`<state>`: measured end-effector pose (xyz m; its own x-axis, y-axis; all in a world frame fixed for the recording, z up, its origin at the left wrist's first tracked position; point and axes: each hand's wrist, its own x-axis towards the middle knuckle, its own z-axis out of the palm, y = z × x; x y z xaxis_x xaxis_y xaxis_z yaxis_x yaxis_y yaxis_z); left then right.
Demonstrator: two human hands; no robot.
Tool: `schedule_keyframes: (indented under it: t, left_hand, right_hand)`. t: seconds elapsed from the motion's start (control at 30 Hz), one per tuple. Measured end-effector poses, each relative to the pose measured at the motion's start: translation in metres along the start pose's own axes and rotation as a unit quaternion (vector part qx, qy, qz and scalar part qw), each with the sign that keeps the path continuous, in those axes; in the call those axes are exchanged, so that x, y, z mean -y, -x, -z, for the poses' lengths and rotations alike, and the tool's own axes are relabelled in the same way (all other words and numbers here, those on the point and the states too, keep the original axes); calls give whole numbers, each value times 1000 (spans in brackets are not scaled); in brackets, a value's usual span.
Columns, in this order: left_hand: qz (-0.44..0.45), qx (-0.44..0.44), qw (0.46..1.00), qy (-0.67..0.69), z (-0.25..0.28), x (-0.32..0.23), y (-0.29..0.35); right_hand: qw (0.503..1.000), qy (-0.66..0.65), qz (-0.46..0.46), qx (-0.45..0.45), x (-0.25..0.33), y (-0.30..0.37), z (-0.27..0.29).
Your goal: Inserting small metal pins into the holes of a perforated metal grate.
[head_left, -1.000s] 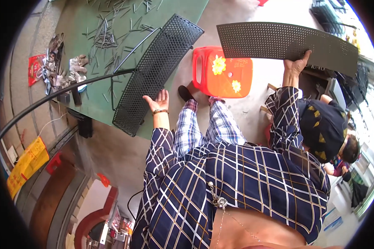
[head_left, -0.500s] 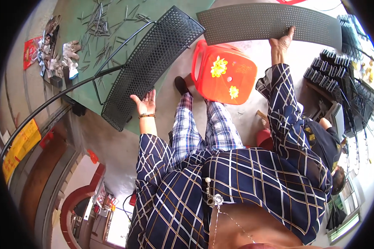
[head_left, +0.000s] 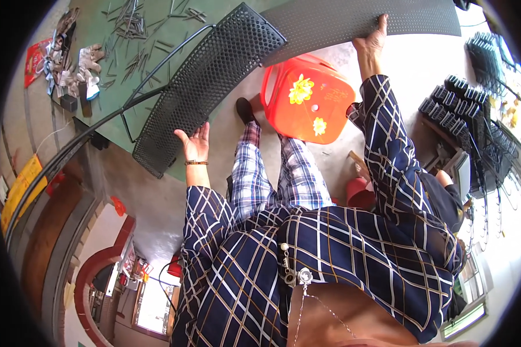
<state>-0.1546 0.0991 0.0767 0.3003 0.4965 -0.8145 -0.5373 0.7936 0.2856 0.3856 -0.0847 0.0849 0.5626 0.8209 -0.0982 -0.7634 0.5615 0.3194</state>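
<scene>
My right hand (head_left: 371, 43) grips the near edge of a long grey perforated metal sheet (head_left: 330, 29), one digit lying on top and the others hidden beneath. The left end of this sheet passes behind the upper end of a black mesh panel (head_left: 208, 81). That panel, a curved strip with round holes, slants over the green table with metal rods attached to it. My left hand (head_left: 195, 144) is palm up at the panel's near edge, thumb spread. Its fingers reach to that edge; whether the tips bear on the panel, I cannot tell.
Loose metal pins (head_left: 130, 26) lie scattered on the green table (head_left: 118, 124), with work gloves (head_left: 88, 69) at its left. A red plastic stool (head_left: 330, 104) stands before my knees. Black metal frames (head_left: 451, 107) are stacked at right, near another person's dark clothing (head_left: 443, 199).
My right hand has carried the grey sheet left and farther away, so its left end now slips behind the mesh panel. My left hand has kept its place at the panel's edge.
</scene>
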Motion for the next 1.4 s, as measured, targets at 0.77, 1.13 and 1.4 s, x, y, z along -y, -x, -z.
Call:
schedule_keyframes:
  t: [0.77,1.13,1.4]
  left_hand:
    - [-21,-53,996,-68,57,-44,0]
    - [9,-14,998,-57,62,-47,-12]
    - [-32,-36,994,-99,55,-47,-5]
  right_hand:
    - [807,419,222,-351,-120,20,73]
    - [799,444,198,-355,-96,20,108]
    - [796,471,195,-327,-91,7,109]
